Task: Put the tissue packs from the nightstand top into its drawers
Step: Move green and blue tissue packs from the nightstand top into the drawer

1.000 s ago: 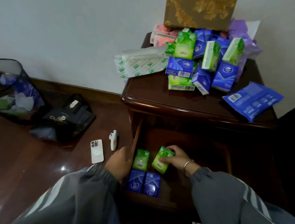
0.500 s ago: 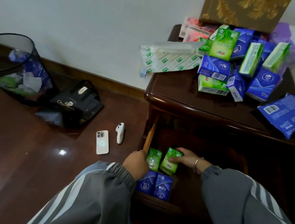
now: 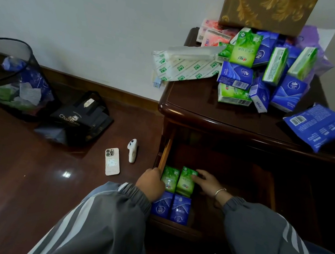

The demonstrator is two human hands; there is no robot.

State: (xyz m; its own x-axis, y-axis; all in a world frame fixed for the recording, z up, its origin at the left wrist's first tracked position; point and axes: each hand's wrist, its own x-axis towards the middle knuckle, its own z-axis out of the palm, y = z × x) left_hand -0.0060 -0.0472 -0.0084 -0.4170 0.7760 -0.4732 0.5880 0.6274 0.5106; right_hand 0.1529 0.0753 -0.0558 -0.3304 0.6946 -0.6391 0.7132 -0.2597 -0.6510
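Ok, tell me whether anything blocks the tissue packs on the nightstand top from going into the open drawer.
Nothing visible does. The drawer stands open below the tissue packs, and its right part is bare.

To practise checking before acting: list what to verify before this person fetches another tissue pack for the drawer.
1. Drawer open: ok.
2. Right green pack seated upright beside left green pack: ok.
3. Right hand grip off that pack: cannot tell; its fingers lie on it.
4. Left hand free: cannot tell; fingers hidden.
5. Space in drawer: ok; its right part looks bare.
6. Nightstand top emptied: not ok; many tissue packs lie there.
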